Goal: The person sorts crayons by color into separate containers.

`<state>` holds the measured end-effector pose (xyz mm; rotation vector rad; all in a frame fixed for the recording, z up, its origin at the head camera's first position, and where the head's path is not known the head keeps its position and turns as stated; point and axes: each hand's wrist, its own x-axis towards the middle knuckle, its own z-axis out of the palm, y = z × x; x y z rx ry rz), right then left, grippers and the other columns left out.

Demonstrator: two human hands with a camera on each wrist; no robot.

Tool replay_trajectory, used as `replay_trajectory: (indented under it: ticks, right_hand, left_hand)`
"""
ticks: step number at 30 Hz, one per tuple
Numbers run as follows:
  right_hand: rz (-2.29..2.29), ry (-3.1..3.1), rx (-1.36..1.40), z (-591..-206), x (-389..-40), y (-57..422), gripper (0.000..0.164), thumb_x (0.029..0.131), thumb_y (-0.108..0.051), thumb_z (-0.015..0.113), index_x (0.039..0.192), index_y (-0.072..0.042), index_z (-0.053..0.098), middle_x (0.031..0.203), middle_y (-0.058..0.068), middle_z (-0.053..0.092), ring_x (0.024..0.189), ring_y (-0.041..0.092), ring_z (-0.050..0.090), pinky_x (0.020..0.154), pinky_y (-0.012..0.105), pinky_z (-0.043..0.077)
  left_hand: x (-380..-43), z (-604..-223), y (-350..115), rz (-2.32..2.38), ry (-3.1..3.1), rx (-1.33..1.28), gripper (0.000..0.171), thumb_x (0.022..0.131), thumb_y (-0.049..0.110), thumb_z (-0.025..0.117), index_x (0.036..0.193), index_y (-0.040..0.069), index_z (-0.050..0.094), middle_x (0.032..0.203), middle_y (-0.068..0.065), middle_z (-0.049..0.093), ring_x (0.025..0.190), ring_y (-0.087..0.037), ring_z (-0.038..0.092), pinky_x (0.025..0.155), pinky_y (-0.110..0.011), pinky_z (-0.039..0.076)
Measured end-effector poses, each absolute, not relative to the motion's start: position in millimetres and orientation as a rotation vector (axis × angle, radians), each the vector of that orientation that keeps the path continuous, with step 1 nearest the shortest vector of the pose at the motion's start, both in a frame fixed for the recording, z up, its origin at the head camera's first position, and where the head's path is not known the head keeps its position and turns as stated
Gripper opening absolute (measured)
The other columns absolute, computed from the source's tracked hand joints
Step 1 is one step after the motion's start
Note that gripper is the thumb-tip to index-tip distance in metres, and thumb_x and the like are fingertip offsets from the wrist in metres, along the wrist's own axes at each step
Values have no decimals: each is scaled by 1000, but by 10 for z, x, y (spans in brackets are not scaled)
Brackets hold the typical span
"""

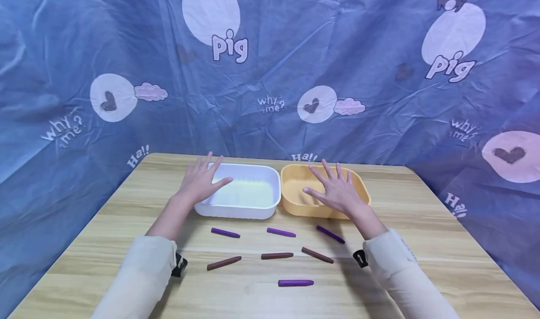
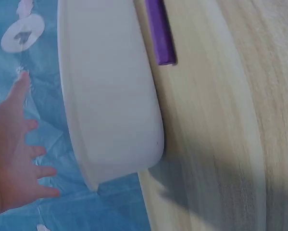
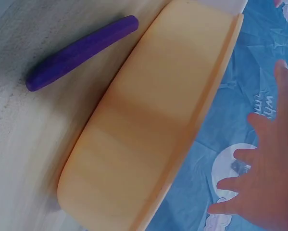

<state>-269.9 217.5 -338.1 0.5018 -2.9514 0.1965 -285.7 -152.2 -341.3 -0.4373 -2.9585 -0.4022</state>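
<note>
With fingers spread, my left hand [image 1: 198,183] hovers over the left end of a white rectangular bin [image 1: 236,212]. My right hand [image 1: 337,194], also spread, is over the orange bin [image 1: 312,210] beside it. Neither hand holds anything. In front of the bins lie purple crayons, among them a left one [image 1: 225,233], a middle one [image 1: 281,232] and a right one [image 1: 331,234]. Brown crayons [image 1: 277,256] form a row nearer to me, and another purple crayon [image 1: 296,283] lies closest. The wrist views show the bins' outer walls, with a purple crayon [image 3: 83,53] near the orange one.
The wooden table [image 1: 105,244] carries both bins near its far edge, side by side. Behind it hangs a blue printed cloth [image 1: 270,65] that also runs along both sides. Black wrist straps [image 1: 179,265] show at both sleeves.
</note>
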Motion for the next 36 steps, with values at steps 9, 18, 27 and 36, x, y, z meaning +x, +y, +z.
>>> replay_trajectory:
  ticks: [9, 18, 27, 36]
  right_hand:
    - [189, -2893, 554, -3351, -2571, 2176, 72, 87, -62, 43, 145, -22, 30, 149, 19, 15, 129, 51, 7, 99, 70, 4]
    - [234, -2798, 690, -3431, -2349, 2077, 71, 84, -59, 52, 141, -21, 38, 146, 18, 26, 127, 51, 19, 100, 68, 14]
    - [474, -2729, 932, -3413, -1986, 1847, 62, 82, -43, 66, 134, -15, 49, 138, 15, 41, 124, 37, 36, 99, 56, 33]
    - [735, -2824, 1159, -3584, -1584, 1859, 28, 79, -22, 73, 104, -13, 66, 96, -5, 60, 84, 12, 56, 71, 28, 51]
  left_hand:
    - [-2835, -3440, -1776, -638, -2905, -346, 68, 93, 41, 50, 143, 2, 27, 145, -28, 17, 130, -45, 15, 104, -61, 15]
    - [-2771, -3585, -2027, -1200, -2827, -283, 58, 94, 17, 50, 139, -8, 25, 138, -34, 25, 122, -50, 28, 100, -59, 28]
    - [-2687, -3700, -2227, -2015, -2539, -151, 59, 95, 6, 43, 140, -12, 9, 139, -36, 21, 122, -48, 31, 96, -50, 40]
    - [-2648, -3840, -2308, -2295, -2425, -238, 58, 95, 3, 43, 140, -13, 9, 138, -36, 20, 111, -30, 49, 95, -47, 41]
